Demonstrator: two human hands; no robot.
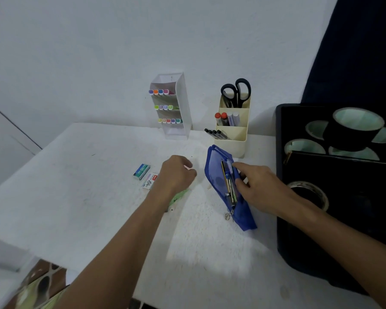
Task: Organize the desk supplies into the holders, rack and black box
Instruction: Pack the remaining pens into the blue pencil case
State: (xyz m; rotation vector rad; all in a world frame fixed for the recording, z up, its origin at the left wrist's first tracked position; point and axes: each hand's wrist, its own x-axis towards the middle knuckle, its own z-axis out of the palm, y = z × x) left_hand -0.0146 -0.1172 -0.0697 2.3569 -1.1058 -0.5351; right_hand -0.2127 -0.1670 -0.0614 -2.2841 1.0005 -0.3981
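A blue mesh pencil pouch [216, 175] lies open on the white desk with pens and pencils [228, 186] inside. My right hand [259, 186] rests on the pouch's right edge, fingers spread, index finger touching the pens. My left hand [176, 172] is curled in a fist just left of the pouch, pinching a small white thing that I cannot identify. Under the left wrist lies a green item [177, 196]. Two small staple boxes [142, 171] [151, 180] sit to the left. The black box [283, 219] on the right holds tape rolls [354, 128].
A white tiered rack [183, 108] with coloured markers stands against the back wall. A cream holder [239, 132] beside it carries scissors [236, 92], markers and black pens. The desk's left and front edges drop off to a patterned floor.
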